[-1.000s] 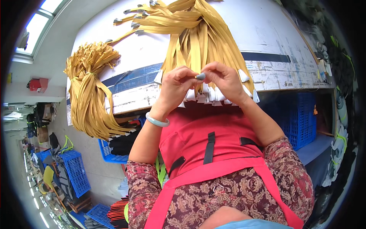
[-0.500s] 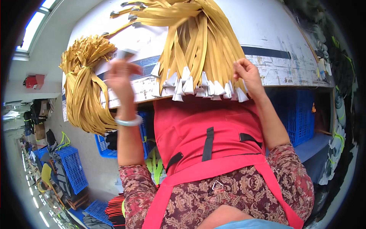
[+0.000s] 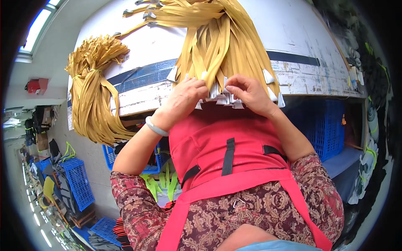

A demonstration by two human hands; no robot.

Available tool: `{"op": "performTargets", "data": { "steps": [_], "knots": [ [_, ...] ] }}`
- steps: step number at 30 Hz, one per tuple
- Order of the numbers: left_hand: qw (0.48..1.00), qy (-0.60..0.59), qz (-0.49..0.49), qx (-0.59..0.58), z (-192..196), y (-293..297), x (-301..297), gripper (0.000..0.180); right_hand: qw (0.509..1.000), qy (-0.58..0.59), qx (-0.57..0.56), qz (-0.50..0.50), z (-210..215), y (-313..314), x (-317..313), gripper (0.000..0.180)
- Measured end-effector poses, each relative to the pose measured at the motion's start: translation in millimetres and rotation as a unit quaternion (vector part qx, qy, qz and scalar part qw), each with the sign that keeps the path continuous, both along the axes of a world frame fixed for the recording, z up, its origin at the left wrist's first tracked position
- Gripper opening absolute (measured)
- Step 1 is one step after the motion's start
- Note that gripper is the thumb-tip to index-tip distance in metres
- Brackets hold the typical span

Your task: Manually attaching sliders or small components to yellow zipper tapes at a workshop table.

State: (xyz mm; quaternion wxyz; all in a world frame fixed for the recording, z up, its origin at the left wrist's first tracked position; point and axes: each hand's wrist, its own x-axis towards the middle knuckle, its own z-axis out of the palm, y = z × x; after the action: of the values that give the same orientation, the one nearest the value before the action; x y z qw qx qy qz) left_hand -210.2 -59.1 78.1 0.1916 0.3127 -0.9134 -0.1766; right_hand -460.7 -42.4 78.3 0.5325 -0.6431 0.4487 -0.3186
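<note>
Long mustard-yellow strips (image 3: 240, 46), which look like zipper tapes, fan across the white table toward me. Their ends carry white-grey tabs (image 3: 269, 76) along the front edge. My left hand (image 3: 187, 96), below a pale bangle, has its fingers curled over tabbed ends at the middle of the fan; what it grips is hidden beneath the fingers. Just right of it, my right hand (image 3: 251, 95) is closed, thumb and forefinger pinched at a white-tabbed strip end. A narrow gap with several tabs lies between the two hands.
A tied bundle of yellow strips (image 3: 94, 100) hangs over the table's left edge. Dark bands (image 3: 293, 57) cross the white tabletop (image 3: 293, 33). Blue crates (image 3: 326, 129) stand under the table and on the floor at left (image 3: 78, 184). Rolled material lines the right side.
My left hand, blurred over the left of the table before, has come right and down to the strip ends. My right hand has moved left and down, close beside it.
</note>
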Motion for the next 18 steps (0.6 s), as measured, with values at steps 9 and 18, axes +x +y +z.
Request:
{"op": "performTargets", "data": {
  "steps": [9, 18],
  "knots": [
    [0.862, 0.375, -0.004, 0.341, 16.6, -7.4, -8.1, 0.012, 0.985, -0.063, -0.157, 0.046, 28.4, -14.2, 23.3, 0.011],
    [0.754, 0.475, -0.024, 0.453, 10.1, -23.8, -6.6, 0.011, 0.981, -0.134, -0.130, 0.053, 41.4, -21.8, 23.3, 0.012]
  ]
}}
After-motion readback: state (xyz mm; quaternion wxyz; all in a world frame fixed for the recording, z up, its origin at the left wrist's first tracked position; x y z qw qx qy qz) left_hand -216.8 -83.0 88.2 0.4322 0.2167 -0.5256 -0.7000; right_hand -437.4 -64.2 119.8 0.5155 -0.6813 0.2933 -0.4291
